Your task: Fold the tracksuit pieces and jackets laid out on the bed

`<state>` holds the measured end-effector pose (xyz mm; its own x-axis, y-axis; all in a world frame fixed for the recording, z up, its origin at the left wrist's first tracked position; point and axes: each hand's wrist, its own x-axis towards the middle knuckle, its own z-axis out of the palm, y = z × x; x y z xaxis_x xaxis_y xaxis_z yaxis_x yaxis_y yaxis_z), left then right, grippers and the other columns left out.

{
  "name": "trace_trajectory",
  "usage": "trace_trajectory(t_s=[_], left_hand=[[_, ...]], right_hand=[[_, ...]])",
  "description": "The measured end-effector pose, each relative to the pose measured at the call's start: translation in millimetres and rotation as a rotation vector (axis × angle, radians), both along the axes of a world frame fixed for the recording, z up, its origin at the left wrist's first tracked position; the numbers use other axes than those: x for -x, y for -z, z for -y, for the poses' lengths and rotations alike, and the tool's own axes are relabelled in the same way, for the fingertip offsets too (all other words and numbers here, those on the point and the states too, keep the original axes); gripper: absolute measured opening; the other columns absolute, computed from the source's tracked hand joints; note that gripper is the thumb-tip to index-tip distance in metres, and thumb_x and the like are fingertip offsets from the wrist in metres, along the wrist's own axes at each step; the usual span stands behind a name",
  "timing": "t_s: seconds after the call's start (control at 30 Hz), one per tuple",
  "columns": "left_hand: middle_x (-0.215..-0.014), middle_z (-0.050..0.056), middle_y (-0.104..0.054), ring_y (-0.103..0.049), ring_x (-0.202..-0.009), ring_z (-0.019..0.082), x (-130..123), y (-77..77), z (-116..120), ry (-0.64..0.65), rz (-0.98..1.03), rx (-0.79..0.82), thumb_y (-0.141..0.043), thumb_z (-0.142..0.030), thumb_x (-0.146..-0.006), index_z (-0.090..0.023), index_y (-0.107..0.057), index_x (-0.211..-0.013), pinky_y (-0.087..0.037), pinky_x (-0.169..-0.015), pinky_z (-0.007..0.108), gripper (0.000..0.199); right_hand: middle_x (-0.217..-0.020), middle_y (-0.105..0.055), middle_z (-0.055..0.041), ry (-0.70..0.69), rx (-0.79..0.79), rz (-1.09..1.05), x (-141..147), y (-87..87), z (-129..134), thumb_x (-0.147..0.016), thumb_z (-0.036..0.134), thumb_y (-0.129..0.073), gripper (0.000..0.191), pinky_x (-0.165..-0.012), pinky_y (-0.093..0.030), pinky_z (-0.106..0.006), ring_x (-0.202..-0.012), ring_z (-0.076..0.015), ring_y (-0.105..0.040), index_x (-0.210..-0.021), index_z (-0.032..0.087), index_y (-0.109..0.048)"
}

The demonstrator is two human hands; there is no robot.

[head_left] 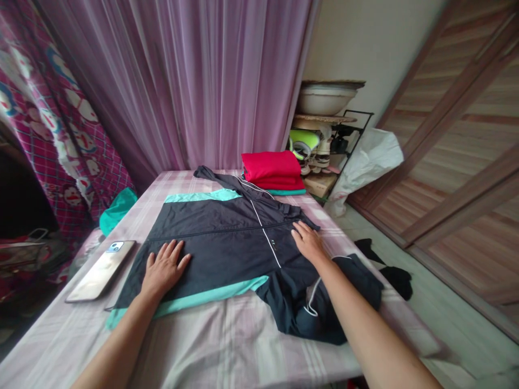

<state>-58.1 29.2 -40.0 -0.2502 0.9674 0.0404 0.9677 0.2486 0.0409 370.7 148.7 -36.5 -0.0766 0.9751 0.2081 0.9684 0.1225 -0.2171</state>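
Note:
A dark jacket (pixel 219 243) with turquoise side panels and thin white piping lies spread on the table, its zip line running across the middle. My left hand (pixel 164 267) rests flat on the jacket near its hem, fingers spread. Close to the collar end, my right hand (pixel 308 241) lies on the fabric with its fingers stretched out. One sleeve (pixel 308 308) is bunched under and beside my right forearm, partly hidden by it. The other sleeve (pixel 243 186) stretches over the far side, toward the folded clothes.
A phone (pixel 101 271) lies left of the jacket on the checked tablecloth (pixel 227 346). Folded red clothes (pixel 272 168) are stacked at the far edge. Behind hang purple curtains (pixel 211 81). A rack with a basin (pixel 327 99) and a white bag (pixel 367 162) stand beyond the right corner.

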Motion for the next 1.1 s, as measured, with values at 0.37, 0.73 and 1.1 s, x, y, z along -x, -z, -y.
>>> trace_trajectory(t_s=[0.37, 0.73, 1.1], left_hand=[[-0.160, 0.009, -0.034, -0.027, -0.148, 0.030, 1.4, 2.6, -1.5, -0.003, 0.004, -0.019, -0.032, -0.053, -0.095, -0.023, -0.038, -0.152, -0.022, -0.118, 0.057, 0.064], [-0.161, 0.009, -0.031, -0.025, -0.149, 0.029, -3.2, -4.4, -0.4, -0.016, -0.014, 0.036, -0.029, -0.053, -0.097, -0.022, -0.035, -0.153, -0.021, -0.118, 0.057, 0.065], [-0.159, 0.009, -0.036, -0.029, -0.148, 0.029, -8.1, -7.1, 3.4, -0.010, 0.006, -0.011, -0.032, -0.054, -0.097, -0.023, -0.039, -0.151, -0.022, -0.118, 0.056, 0.062]], right_hand=[[-0.121, -0.067, -0.0100, 0.249, 0.020, -0.057, -50.9, 3.9, 47.2, -0.090, 0.046, -0.051, 0.034, -0.099, -0.042, -0.043, -0.115, -0.0288, -0.058, -0.083, 0.023, -0.074], [-0.115, -0.070, -0.0098, 0.300, -0.047, -0.007, -39.2, 9.3, 58.4, -0.083, 0.032, -0.054, 0.019, -0.100, -0.041, -0.047, -0.113, -0.0290, -0.059, -0.082, 0.023, -0.071], [-0.157, -0.038, -0.0121, -0.078, -0.157, 0.134, 2.7, -1.0, 38.7, -0.098, 0.041, -0.029, 0.057, -0.116, -0.025, -0.054, -0.145, -0.0274, -0.030, -0.150, 0.021, -0.039]])
